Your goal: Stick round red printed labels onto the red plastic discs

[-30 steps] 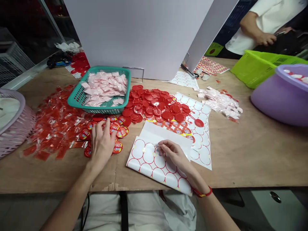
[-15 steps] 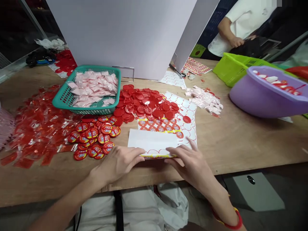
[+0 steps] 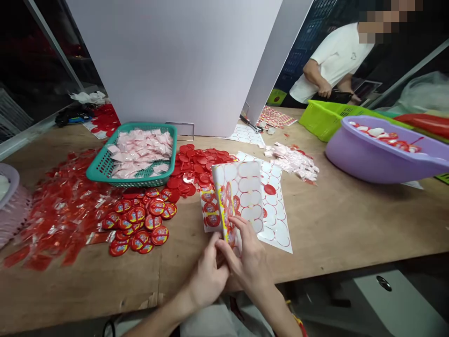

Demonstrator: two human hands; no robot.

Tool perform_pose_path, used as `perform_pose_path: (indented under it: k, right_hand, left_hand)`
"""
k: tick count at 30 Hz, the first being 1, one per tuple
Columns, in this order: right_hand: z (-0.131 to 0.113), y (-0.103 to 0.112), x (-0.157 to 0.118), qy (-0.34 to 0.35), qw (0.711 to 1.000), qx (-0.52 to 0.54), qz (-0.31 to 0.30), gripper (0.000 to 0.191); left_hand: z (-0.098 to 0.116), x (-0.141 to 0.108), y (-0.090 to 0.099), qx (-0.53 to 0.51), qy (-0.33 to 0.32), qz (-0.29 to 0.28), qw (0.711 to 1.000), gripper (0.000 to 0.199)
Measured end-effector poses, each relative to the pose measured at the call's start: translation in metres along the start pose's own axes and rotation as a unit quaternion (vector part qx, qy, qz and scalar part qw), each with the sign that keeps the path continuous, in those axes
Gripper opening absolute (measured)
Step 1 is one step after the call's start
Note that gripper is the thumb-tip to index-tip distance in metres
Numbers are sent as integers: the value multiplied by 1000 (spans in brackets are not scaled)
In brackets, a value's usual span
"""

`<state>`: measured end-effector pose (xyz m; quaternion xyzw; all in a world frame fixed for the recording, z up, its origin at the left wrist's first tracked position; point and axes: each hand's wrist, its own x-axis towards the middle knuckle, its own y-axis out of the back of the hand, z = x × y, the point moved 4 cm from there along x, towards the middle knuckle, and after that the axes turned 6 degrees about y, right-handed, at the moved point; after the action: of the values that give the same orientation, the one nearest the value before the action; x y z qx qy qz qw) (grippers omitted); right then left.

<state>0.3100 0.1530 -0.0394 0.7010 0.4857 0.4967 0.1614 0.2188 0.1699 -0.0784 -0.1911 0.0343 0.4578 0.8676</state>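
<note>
Both hands are closed on a folded sticker sheet, raised and standing on edge, with red and yellow round stickers on one face and white with circle outlines on the other. My left hand pinches its lower corner. On the right side of the fold, my right hand presses with thumb and fingers. Behind it, a strip of round stickers and a backing sheet with empty circles lie on the table. A pile of plain red discs is partly hidden by the sheet. Left of my hands are red discs with stickers.
A teal basket holds pink-white packets. Red plastic packets spread at the left, beside a pale basket. To the right are loose white packets, a purple basin and a green basket. A person stands behind them.
The sticker sheet has been lifted off the table and turned from lying crosswise to upright. My hands have come together, the left moving right. The view has shifted slightly.
</note>
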Motion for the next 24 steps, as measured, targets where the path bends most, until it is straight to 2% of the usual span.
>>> perform_pose_path:
  k: [1,2,4,7,9,12,15,18,21,22,24]
  right_hand:
    - [5,-5,-8,-3,1000,-12,2,29]
    - [10,-8,-16,4,1000,-30,-1,24]
    - [18,-12,-30,52,995,-78,-14,19]
    - [28,-12,-46,145,981,-124,-26,24]
    - [32,-11,-50,160,979,-123,-30,25]
    - [32,-14,-44,130,986,-93,-45,21]
    - [25,-22,-34,131,987,-80,-47,20]
    - [23,-29,-28,150,982,-101,-51,18]
    - [28,-27,-29,168,981,-89,-42,20]
    - [30,-24,-30,171,982,-77,-36,20]
    - [35,-17,-31,167,984,-54,-24,21]
  left_hand:
    - [-8,-2,1,-19,30,-30,999,50]
    - [-13,-2,6,-41,55,-36,997,55]
    - [-17,0,23,-84,85,22,993,60]
    - [-11,9,51,-125,89,139,978,50]
    - [-9,17,59,-127,95,174,972,44]
    - [-12,22,57,-105,113,207,966,39]
    - [-17,23,47,-97,107,185,972,34]
    - [-20,23,45,-77,109,163,978,45]
    - [-16,24,61,1,53,229,972,63]
    - [-13,25,67,38,17,251,967,63]
    - [-8,27,75,116,-41,268,955,49]
